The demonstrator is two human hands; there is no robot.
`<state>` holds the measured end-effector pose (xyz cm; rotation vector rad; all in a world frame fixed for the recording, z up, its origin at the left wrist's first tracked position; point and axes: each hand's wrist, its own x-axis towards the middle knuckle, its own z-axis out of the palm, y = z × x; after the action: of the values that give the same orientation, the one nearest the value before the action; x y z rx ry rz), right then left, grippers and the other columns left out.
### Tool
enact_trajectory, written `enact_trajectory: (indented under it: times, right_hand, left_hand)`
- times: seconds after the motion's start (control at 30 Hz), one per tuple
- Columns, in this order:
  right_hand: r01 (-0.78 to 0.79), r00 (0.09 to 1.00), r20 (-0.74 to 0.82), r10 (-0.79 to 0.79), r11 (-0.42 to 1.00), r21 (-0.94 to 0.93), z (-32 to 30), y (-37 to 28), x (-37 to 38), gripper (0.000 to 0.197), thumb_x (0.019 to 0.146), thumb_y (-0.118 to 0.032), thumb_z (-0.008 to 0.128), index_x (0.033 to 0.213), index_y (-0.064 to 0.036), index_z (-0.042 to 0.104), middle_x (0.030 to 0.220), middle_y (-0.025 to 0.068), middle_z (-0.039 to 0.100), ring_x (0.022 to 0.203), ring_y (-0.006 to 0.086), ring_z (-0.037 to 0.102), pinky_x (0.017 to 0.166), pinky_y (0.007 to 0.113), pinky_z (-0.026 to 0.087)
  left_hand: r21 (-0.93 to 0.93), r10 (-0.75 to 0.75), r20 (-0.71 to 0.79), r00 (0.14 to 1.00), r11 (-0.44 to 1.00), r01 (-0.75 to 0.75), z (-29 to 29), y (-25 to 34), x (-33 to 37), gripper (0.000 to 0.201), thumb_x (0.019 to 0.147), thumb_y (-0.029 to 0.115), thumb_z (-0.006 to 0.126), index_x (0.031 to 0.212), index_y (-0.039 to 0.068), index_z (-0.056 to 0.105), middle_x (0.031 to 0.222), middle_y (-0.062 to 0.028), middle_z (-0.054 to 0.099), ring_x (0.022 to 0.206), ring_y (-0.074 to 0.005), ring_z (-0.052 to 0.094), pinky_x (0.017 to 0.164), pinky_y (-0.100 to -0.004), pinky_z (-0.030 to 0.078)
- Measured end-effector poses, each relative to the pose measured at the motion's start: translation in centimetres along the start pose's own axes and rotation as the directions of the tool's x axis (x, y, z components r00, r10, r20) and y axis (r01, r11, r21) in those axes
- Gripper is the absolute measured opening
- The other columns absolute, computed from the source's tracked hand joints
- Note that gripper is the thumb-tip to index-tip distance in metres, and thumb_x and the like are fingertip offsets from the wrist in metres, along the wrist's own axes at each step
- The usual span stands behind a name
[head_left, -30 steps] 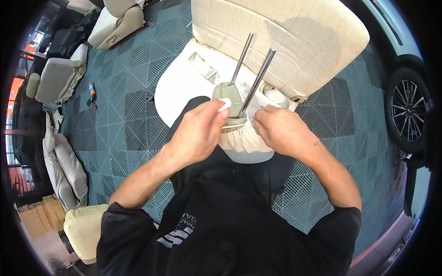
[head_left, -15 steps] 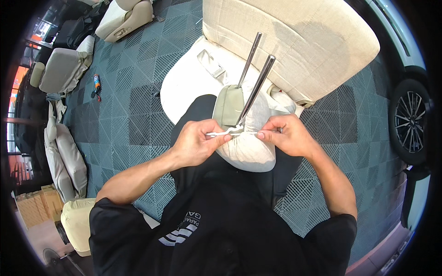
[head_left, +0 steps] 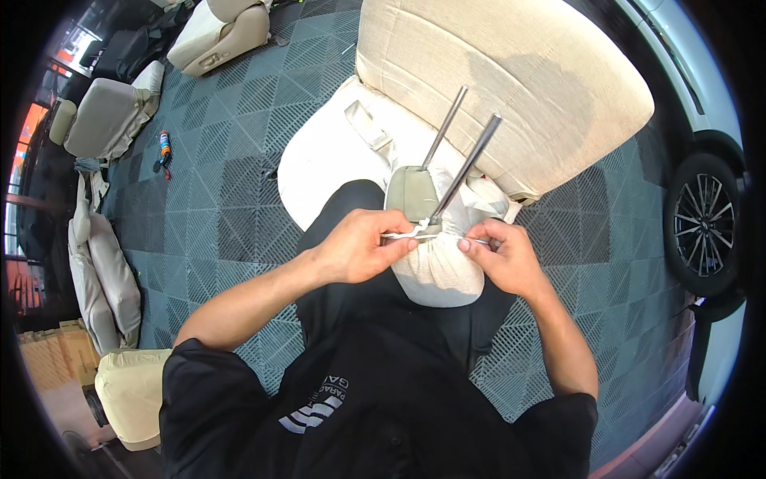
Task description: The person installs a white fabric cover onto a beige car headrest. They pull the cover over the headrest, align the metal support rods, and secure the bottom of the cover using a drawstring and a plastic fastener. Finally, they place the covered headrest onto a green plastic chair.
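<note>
A: What has just changed at the person's fingers?

B: A second ago the left hand (head_left: 359, 247) was raised with a bunched bit of white, and the right hand (head_left: 508, 257) was at the pale cover (head_left: 439, 281). Now both hands are level, with the white cord (head_left: 420, 229) strung between them.

A: Are the fingers closed?

B: Yes, on both sides: the left thumb and forefinger pinch the cord, and the right ones seem to pinch its other stretch. That suggests the work has turned to the cord along the cover's edge.

A: Where is the headrest (head_left: 409, 191)?

B: Between the two sets of fingers, its green underside just beyond them and its gathered cover bulging below, toward the person.

A: And the count?

B: Two hands, one headrest, one cover, two metal posts (head_left: 466, 169) rising beyond the fingers. One white seat cushion (head_left: 315, 164) and one beige backrest (head_left: 503, 80) stand farther beyond; one orange bottle (head_left: 164, 144) lies well left of the fingers. The cord's strands cannot be counted.
</note>
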<state>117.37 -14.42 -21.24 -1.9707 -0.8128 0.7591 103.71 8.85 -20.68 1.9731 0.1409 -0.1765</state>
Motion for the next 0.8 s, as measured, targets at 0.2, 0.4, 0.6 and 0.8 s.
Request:
enact_trajectory:
  times: [0.2,0.4,0.6,0.8]
  right_hand:
    - [-0.013,0.999,-0.039,0.022,0.974,0.225,-1.7,6.2,3.1,0.024,0.091,-0.024,0.070,0.101,-0.0022,0.071,0.116,0.0072,0.064,0.100,0.0150,0.057,0.088,0.028,0.045]
    - [-0.245,0.947,-0.147,0.286,0.938,0.247,2.4,10.8,9.1,0.059,0.095,-0.044,0.063,0.138,-0.0041,0.052,0.131,0.0131,0.057,0.110,0.0214,0.057,0.093,0.033,0.046]
    - [-0.279,0.932,-0.003,0.362,0.725,0.630,8.1,12.1,10.4,0.075,0.091,-0.047,0.066,0.145,0.0003,0.042,0.146,0.0236,0.043,0.136,0.0330,0.042,0.112,0.039,0.034]
    - [-0.153,0.955,-0.202,0.217,0.944,0.294,8.2,11.9,8.1,0.082,0.085,-0.051,0.071,0.141,0.0023,0.045,0.150,0.0243,0.037,0.141,0.0341,0.035,0.115,0.041,0.029]
  left_hand:
    - [0.496,0.505,-0.172,0.846,0.786,-0.369,0.3,-0.8,2.1,0.010,0.082,0.012,0.068,0.091,0.008,0.067,0.108,-0.0143,0.059,0.099,-0.0294,0.057,0.082,-0.0357,0.048]
    - [-0.084,0.018,-0.164,0.986,0.996,-0.032,-2.5,-5.1,3.1,0.022,0.086,0.016,0.067,0.091,0.006,0.048,0.118,-0.0136,0.058,0.102,-0.0187,0.055,0.086,-0.0331,0.045]
    - [0.093,-0.321,-0.205,0.925,0.934,0.345,-5.7,-4.7,7.9,0.081,0.082,0.062,0.065,0.123,-0.007,0.053,0.107,-0.0283,0.066,0.106,-0.0341,0.064,0.088,-0.0412,0.049]
    - [0.053,-0.351,0.064,0.934,0.936,0.348,-5.1,-5.9,9.6,0.039,0.083,0.020,0.050,0.110,-0.001,0.068,0.139,-0.0206,0.054,0.119,-0.0333,0.057,0.105,-0.0345,0.040]
